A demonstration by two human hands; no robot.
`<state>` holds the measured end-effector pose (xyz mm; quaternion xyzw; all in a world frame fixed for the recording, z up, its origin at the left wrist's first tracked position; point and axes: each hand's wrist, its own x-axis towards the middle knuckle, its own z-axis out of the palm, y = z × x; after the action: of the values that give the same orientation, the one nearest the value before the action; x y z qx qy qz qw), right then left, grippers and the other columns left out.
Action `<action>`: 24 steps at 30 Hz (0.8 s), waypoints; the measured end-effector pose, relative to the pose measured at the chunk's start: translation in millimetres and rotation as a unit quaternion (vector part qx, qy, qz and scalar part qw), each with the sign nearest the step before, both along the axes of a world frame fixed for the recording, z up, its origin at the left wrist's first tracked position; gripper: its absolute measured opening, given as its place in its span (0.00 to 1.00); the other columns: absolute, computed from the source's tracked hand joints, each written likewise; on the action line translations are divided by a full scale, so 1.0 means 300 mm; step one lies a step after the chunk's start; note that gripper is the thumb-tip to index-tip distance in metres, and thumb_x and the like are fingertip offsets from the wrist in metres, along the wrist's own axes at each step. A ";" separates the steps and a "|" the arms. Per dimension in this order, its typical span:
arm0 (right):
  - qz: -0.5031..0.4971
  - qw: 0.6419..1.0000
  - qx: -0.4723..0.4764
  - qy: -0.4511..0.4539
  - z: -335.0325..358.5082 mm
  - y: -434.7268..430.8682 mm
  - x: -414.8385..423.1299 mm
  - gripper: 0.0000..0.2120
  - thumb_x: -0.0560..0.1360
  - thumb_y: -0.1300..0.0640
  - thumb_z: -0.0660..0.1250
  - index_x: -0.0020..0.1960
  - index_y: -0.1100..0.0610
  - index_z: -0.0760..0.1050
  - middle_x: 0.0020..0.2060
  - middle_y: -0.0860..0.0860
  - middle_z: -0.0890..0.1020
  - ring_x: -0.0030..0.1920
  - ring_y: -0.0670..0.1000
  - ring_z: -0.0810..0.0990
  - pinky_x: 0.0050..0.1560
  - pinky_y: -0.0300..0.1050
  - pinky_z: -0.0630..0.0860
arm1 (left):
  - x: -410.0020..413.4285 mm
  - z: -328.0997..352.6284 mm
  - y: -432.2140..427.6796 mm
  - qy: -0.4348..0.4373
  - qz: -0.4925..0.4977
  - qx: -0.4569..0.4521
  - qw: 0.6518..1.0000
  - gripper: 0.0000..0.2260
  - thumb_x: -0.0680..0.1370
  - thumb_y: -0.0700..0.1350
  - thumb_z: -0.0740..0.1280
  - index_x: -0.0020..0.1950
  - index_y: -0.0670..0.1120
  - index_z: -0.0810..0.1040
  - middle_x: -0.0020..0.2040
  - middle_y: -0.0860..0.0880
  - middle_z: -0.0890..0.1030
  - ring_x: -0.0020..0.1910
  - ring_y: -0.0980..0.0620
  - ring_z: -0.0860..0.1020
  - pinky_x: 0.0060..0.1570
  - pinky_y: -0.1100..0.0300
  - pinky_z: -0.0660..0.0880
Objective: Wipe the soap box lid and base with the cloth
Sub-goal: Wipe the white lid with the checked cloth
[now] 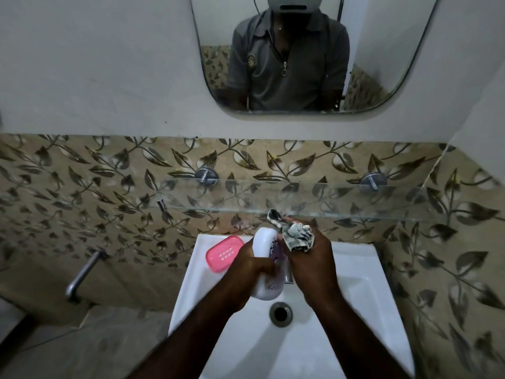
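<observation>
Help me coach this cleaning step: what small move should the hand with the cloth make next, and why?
Probably drag the cloth in the right hand down along the white lid. The left hand holds that lid upright over the sink, cloth at its upper edge. The pink base lies untouched on the rim.

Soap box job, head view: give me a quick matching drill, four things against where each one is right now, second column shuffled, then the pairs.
Things:
1. white lid
2. pink base
3. cloth
4. drain

Places:
A. on the sink's back left rim
B. gripped in the left hand
C. in the bottom of the sink bowl
D. bunched in the right hand

Pairs: 1-B, 2-A, 3-D, 4-C
</observation>
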<state>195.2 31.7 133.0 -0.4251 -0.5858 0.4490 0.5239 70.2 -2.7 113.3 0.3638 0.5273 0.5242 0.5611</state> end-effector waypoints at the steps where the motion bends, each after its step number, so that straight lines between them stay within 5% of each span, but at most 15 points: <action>1: 0.006 1.000 0.018 -0.006 0.010 0.002 0.010 0.17 0.70 0.62 0.73 0.45 0.39 0.81 0.44 0.37 0.85 0.46 0.41 0.83 0.47 0.37 0.77 | -0.003 -0.006 0.002 0.079 0.023 0.007 0.997 0.17 0.61 0.41 0.67 0.49 0.46 0.79 0.45 0.48 0.83 0.47 0.49 0.81 0.46 0.63 0.76; 3: 0.039 0.995 0.083 -0.037 0.042 -0.006 0.026 0.16 0.70 0.60 0.71 0.49 0.39 0.80 0.46 0.35 0.85 0.50 0.38 0.82 0.50 0.33 0.75 | -0.008 -0.004 0.010 0.211 0.027 0.035 0.976 0.17 0.62 0.50 0.71 0.46 0.42 0.79 0.43 0.47 0.83 0.47 0.45 0.81 0.43 0.67 0.73; 5: 0.080 0.979 0.159 -0.102 0.077 -0.022 0.028 0.15 0.69 0.56 0.67 0.53 0.41 0.80 0.50 0.36 0.84 0.55 0.38 0.81 0.57 0.32 0.73 | -0.016 0.001 0.026 0.272 0.005 0.088 0.958 0.25 0.64 0.55 0.71 0.49 0.36 0.77 0.46 0.40 0.83 0.51 0.40 0.80 0.49 0.60 0.74; 7: 0.092 0.966 0.194 -0.142 0.081 -0.009 0.033 0.17 0.70 0.60 0.67 0.57 0.47 0.80 0.54 0.41 0.83 0.58 0.39 0.79 0.61 0.34 0.71 | -0.017 0.017 0.029 0.280 -0.003 0.107 0.954 0.25 0.65 0.55 0.71 0.59 0.45 0.76 0.51 0.56 0.82 0.55 0.54 0.80 0.54 0.63 0.75; 9: 0.076 0.976 0.149 -0.142 0.081 0.019 0.049 0.18 0.71 0.65 0.67 0.55 0.48 0.81 0.51 0.39 0.83 0.54 0.34 0.79 0.58 0.35 0.73 | -0.023 0.026 0.017 0.314 0.012 0.114 0.943 0.37 0.63 0.56 0.69 0.73 0.59 0.64 0.50 0.68 0.78 0.51 0.74 0.76 0.45 0.77 0.70; 11: 0.059 0.981 0.104 -0.151 0.077 0.040 0.063 0.19 0.72 0.68 0.67 0.55 0.48 0.82 0.47 0.37 0.83 0.51 0.33 0.79 0.54 0.38 0.76 | -0.025 0.026 0.013 0.327 -0.003 0.124 0.937 0.42 0.62 0.54 0.66 0.76 0.60 0.57 0.52 0.67 0.78 0.50 0.75 0.75 0.43 0.77 0.71; 15: 0.077 0.949 0.239 -0.191 0.085 -0.010 0.040 0.21 0.66 0.64 0.69 0.56 0.49 0.81 0.51 0.38 0.82 0.56 0.32 0.77 0.58 0.28 0.69 | -0.031 0.027 0.030 0.307 -0.047 0.157 0.937 0.19 0.71 0.41 0.71 0.56 0.60 0.76 0.48 0.56 0.81 0.52 0.53 0.80 0.57 0.51 0.77; 17: 0.099 0.946 0.245 -0.190 0.069 -0.012 0.036 0.24 0.65 0.66 0.70 0.58 0.49 0.80 0.56 0.37 0.80 0.60 0.34 0.75 0.62 0.28 0.67 | -0.032 0.023 0.021 0.316 -0.026 0.174 0.932 0.22 0.71 0.39 0.73 0.54 0.65 0.75 0.47 0.63 0.81 0.48 0.62 0.80 0.51 0.64 0.76; 19: 0.084 0.965 0.176 -0.177 0.062 0.017 0.051 0.24 0.68 0.68 0.71 0.56 0.44 0.79 0.50 0.31 0.81 0.54 0.29 0.77 0.55 0.24 0.69 | -0.028 0.030 0.006 0.355 -0.016 0.171 0.919 0.28 0.68 0.42 0.70 0.59 0.70 0.69 0.47 0.71 0.79 0.41 0.70 0.78 0.37 0.77 0.70; 22: 0.056 0.969 0.153 -0.187 0.061 0.037 0.062 0.21 0.69 0.68 0.70 0.56 0.47 0.81 0.49 0.36 0.83 0.51 0.28 0.77 0.50 0.23 0.69 | -0.015 0.029 0.015 0.351 -0.022 0.170 0.920 0.32 0.66 0.40 0.66 0.66 0.64 0.68 0.52 0.65 0.80 0.49 0.64 0.80 0.43 0.68 0.76; 24: 0.059 0.952 0.226 -0.197 0.078 0.018 0.049 0.21 0.67 0.65 0.69 0.58 0.51 0.81 0.55 0.40 0.82 0.57 0.33 0.77 0.58 0.26 0.69 | -0.014 0.033 0.037 0.331 -0.032 0.159 0.929 0.19 0.69 0.40 0.69 0.57 0.56 0.75 0.48 0.58 0.82 0.49 0.59 0.81 0.50 0.55 0.78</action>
<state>209.9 37.1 156.3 -0.3400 -0.7875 0.2425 0.4532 66.1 8.5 123.3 0.6181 0.5810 0.4325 0.3056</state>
